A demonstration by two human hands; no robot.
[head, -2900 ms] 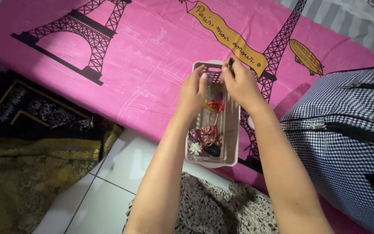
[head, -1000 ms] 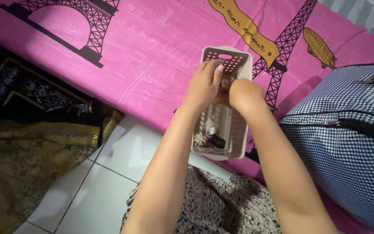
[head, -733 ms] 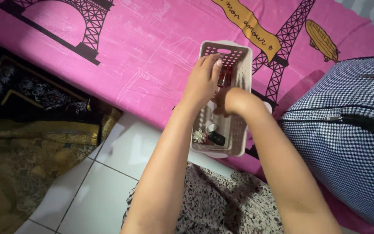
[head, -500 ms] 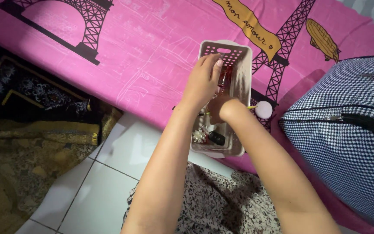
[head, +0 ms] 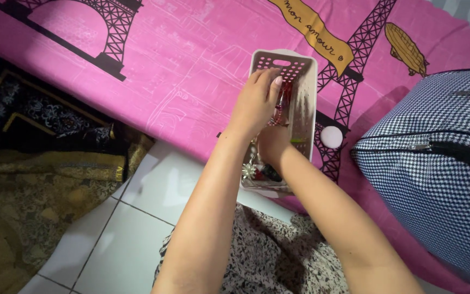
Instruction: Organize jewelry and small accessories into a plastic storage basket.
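A narrow white perforated plastic basket (head: 307, 81) lies on a pink printed cloth (head: 191, 65). It holds small trinkets: a red ornament (head: 284, 103), a white flower-shaped piece (head: 247, 170) and dark bits near the front end. My left hand (head: 257, 103) rests over the basket's left rim, fingers curled down beside the red ornament. My right hand (head: 273, 144) reaches down inside the basket's near half, its fingers hidden among the trinkets. What those fingers grip is out of sight.
A black-and-white checked zipped bag (head: 436, 163) stands at the right. A small white round disc (head: 332, 137) lies on the cloth beside the basket. Dark and gold patterned fabric (head: 39, 163) is heaped at the left on white floor tiles (head: 131, 228). My speckled garment (head: 267, 256) fills the bottom.
My right hand has moved from the basket's far end down toward its near end and deeper in. The left hand stayed on the rim. The white disc became uncovered.
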